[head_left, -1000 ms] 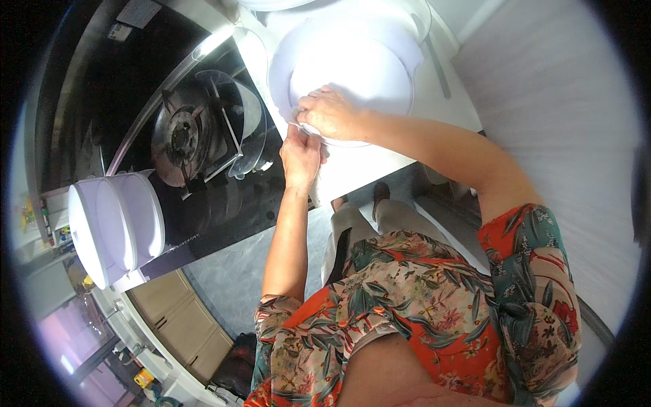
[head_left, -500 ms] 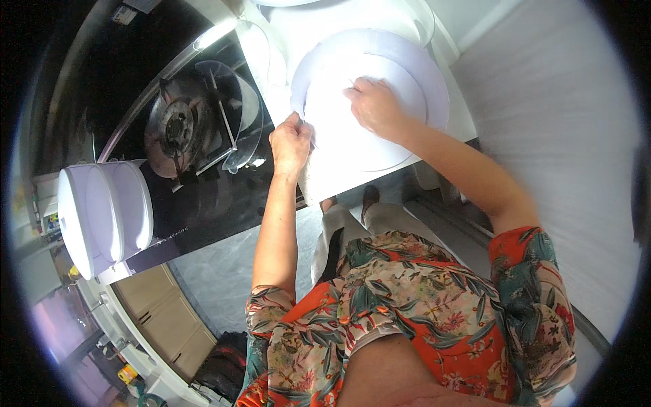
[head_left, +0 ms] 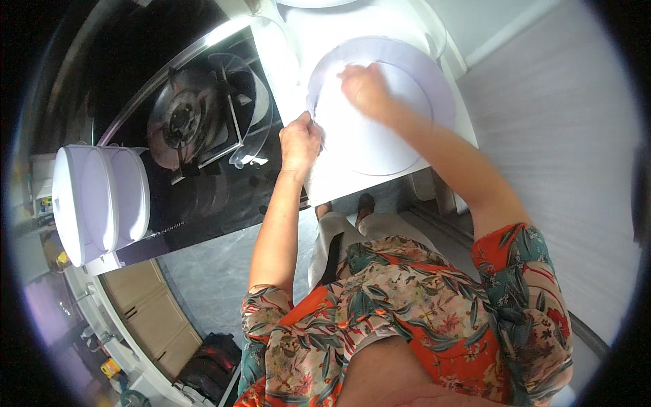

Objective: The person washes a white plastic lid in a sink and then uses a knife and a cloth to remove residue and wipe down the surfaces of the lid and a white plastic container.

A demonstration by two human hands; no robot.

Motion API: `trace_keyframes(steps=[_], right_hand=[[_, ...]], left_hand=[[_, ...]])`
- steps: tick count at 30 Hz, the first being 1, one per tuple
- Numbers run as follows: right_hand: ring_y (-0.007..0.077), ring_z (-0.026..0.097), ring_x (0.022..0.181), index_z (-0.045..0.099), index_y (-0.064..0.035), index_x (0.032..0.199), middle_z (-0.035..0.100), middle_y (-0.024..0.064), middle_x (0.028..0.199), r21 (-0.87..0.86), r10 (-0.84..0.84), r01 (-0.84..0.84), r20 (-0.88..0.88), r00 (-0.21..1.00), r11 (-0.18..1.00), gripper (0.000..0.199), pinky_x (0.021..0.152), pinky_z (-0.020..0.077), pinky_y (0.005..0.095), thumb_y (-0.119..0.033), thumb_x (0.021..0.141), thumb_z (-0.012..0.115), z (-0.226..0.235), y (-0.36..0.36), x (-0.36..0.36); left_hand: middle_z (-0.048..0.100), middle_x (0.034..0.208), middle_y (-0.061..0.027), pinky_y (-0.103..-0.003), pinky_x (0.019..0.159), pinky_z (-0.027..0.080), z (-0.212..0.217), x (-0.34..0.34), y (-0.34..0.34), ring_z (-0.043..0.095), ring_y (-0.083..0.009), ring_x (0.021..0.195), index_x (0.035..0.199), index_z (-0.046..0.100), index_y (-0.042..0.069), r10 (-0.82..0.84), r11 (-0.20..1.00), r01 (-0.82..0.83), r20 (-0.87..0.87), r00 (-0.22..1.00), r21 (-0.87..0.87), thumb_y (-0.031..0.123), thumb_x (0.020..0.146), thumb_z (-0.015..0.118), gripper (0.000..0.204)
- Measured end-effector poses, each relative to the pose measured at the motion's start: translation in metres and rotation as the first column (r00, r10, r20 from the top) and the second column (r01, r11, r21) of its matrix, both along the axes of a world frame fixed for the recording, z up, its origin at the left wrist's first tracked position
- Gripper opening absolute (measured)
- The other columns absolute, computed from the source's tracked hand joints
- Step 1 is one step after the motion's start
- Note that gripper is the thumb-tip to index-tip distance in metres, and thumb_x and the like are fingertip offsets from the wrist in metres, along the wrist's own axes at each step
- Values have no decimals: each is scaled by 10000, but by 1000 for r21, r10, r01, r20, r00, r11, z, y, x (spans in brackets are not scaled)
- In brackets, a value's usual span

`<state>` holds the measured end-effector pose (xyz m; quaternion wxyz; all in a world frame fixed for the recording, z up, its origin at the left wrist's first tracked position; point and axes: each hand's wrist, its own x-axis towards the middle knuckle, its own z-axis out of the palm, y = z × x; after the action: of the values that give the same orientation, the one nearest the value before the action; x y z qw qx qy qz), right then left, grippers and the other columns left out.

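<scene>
A wide, round, pale lavender dish or lid [head_left: 439,91] with a low rim lies on the white counter [head_left: 324,186] before me, its middle washed out by glare. My left hand [head_left: 300,141] is closed on the left edge of it, thumb and fingers pinching the rim. Over the inner surface, toward the far left part, is my right hand [head_left: 366,88] with its fingers curled in and slightly blurred. Whatever those fingers hold, if anything, cannot be made out against the bright white.
To the left is a black glass cooktop [head_left: 196,203] with a round burner [head_left: 182,125]; a clear curved piece [head_left: 261,112] lies beside the burner. Stacked round lavender containers [head_left: 129,197] stand at the cooktop's near left corner. Another white round thing [head_left: 317,3] shows at the far edge.
My right hand has moved farther away and a little left across the round piece. The left hand keeps its hold on the rim. The whole view has shifted slightly.
</scene>
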<state>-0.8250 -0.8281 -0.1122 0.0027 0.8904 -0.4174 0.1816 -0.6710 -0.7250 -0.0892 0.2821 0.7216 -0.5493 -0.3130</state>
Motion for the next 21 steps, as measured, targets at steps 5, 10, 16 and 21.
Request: trace_keyframes(steps=[5, 10, 16, 21], right_hand=[[199, 549, 791, 625, -110, 875, 580, 31, 794, 16, -173, 174, -34, 984, 985, 187, 698, 363, 405, -101, 731, 507, 14, 1, 10], [193, 537, 857, 614, -113, 895, 558, 35, 817, 16, -42, 41, 87, 995, 999, 211, 733, 359, 374, -95, 712, 511, 15, 23, 25], [195, 518, 844, 593, -116, 960, 547, 33, 853, 9, 221, -223, 97, 970, 975, 269, 734, 348, 370, -84, 703, 520, 12, 79, 4], [184, 515, 864, 577, -120, 913, 558, 39, 921, 128, 239, -250, 93, 967, 960, 193, 768, 316, 368, -108, 740, 493, 16, 129, -42]], left_hand=[[579, 718, -234, -417, 714, 451, -3, -1, -3, 583, -376, 748, 810, 554, -20, -15, 1000, 16, 96, 995, -12, 114, 742, 479, 168], [574, 623, -203, -395, 656, 469, 3, -5, -5, 601, -337, 635, 782, 550, -22, -20, 999, 21, 37, 999, -32, 97, 747, 476, 145], [549, 515, -135, -330, 524, 476, 15, -6, -6, 588, -216, 464, 749, 540, -18, -10, 999, 14, -75, 997, 51, 72, 775, 450, 130], [544, 508, -134, -323, 502, 474, 15, -5, -6, 588, -212, 461, 734, 532, -23, -6, 998, 11, -81, 997, 56, 65, 779, 440, 135]])
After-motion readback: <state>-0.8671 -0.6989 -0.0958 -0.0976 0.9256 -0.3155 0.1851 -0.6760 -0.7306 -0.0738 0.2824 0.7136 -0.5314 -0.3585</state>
